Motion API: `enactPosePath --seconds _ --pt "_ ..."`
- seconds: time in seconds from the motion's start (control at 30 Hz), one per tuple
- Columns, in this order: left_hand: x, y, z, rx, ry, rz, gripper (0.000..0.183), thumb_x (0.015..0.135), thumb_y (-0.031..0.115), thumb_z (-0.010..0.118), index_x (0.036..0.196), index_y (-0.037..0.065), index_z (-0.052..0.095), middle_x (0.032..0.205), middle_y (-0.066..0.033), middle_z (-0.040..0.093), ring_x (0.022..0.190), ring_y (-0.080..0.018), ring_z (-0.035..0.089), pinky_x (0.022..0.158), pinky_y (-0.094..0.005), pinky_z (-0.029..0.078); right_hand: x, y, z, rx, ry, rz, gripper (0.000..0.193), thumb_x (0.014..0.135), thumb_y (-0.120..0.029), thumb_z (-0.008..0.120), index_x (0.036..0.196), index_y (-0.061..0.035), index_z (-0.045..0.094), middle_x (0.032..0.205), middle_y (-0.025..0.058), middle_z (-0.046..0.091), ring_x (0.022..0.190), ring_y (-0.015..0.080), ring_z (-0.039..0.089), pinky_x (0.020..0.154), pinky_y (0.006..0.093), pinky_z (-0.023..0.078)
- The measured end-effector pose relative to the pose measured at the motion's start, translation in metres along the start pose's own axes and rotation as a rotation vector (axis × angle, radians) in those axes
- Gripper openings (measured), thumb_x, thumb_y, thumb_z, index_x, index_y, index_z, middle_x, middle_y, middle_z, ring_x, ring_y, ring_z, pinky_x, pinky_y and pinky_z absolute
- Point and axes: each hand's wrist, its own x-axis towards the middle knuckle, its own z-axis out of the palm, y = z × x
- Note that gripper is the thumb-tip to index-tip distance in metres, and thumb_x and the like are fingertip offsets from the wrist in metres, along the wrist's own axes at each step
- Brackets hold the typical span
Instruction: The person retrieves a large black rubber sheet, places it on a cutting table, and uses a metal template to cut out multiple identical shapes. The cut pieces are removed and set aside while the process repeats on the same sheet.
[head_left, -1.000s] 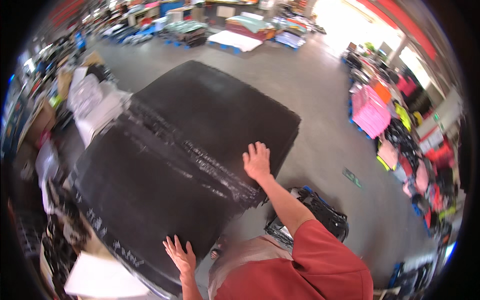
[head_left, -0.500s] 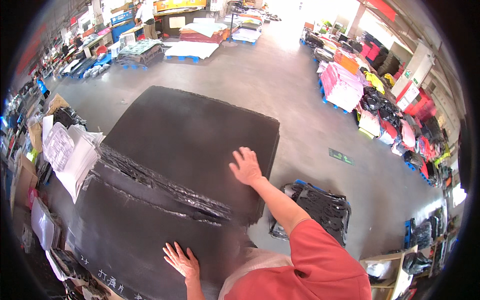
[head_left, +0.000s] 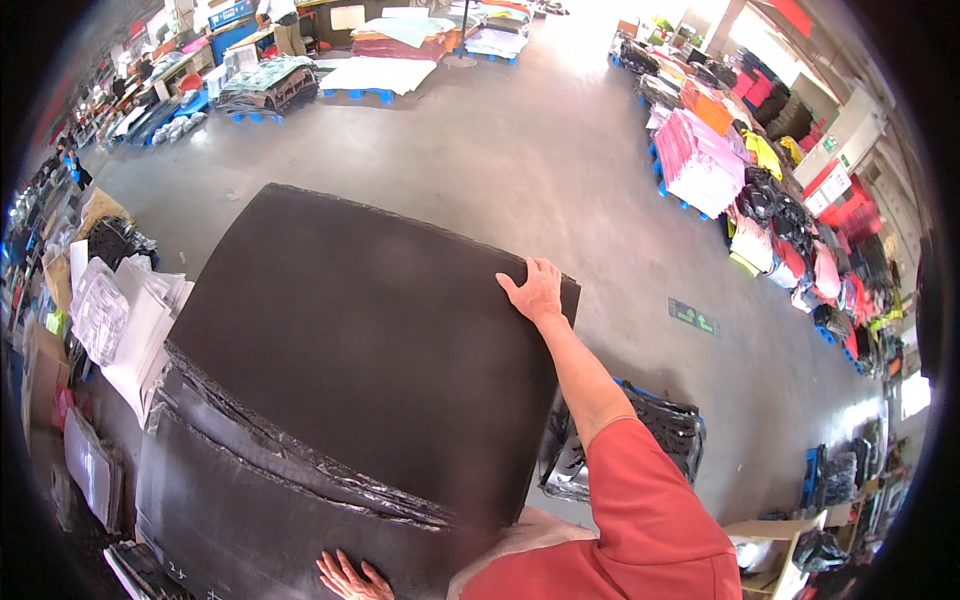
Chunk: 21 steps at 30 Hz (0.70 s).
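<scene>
A tall stack of large black sheets [head_left: 370,330] with rough, frayed near edges stands before me. My right hand [head_left: 537,288] rests by its far right corner, thumb apart from the fingers, the fingertips close to the far edge. Nearer to me lies a second, lower black stack [head_left: 270,520], with pale handwritten marks at its front left. On this lower stack my left hand [head_left: 350,578] lies palm down with fingers spread; the lower picture edge cuts part of it off.
White papers and clear plastic [head_left: 135,310] sit at the stack's left. A smaller black pile [head_left: 655,425] stands on the floor to the right. Pallets of coloured sheets [head_left: 700,165] line the far right. A green floor sign [head_left: 694,317] lies between. Someone stands far back left [head_left: 288,28].
My right hand has moved from the top surface out to the far right corner. My left hand is lower in the picture. The upper stack's near edge appears shifted toward me.
</scene>
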Motion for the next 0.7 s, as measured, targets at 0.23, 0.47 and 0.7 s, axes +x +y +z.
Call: enactPosePath --seconds 0.23,0.47,0.7 --pt "0.002 -0.002 0.003 0.064 0.025 0.036 0.05 0.105 0.033 0.064 0.149 0.01 0.063 0.161 -0.0179 0.055 0.152 -0.0442 0.046 0.122 -0.0635 0.037 0.001 0.004 -0.008 0.025 0.104 -0.155 0.074 0.087 -0.064 0.079 0.121 0.0019 0.075 0.131 0.0216 0.066 0.126 0.0409 0.059 0.111 0.0493 0.048" --pt "-0.011 -0.017 0.019 0.005 -0.116 -0.096 0.065 0.093 0.028 0.07 0.153 0.006 0.056 0.167 -0.0214 0.043 0.161 -0.0453 0.03 0.133 -0.0637 0.018 0.054 0.0 -0.047 -0.267 -0.286 -0.226 0.089 0.079 -0.084 0.073 0.084 0.0052 0.077 0.094 0.0266 0.077 0.092 0.0444 0.074 0.087 0.0516 0.058" --pt "-0.008 -0.014 0.015 -0.067 -0.094 -0.134 0.064 0.093 0.029 0.074 0.151 0.009 0.06 0.166 -0.017 0.047 0.159 -0.0422 0.035 0.132 -0.0623 0.022 0.084 0.002 -0.045 -0.275 -0.485 -0.192 0.098 0.079 -0.084 0.073 0.111 0.009 0.079 0.118 0.0316 0.076 0.118 0.0465 0.072 0.101 0.0536 0.055"
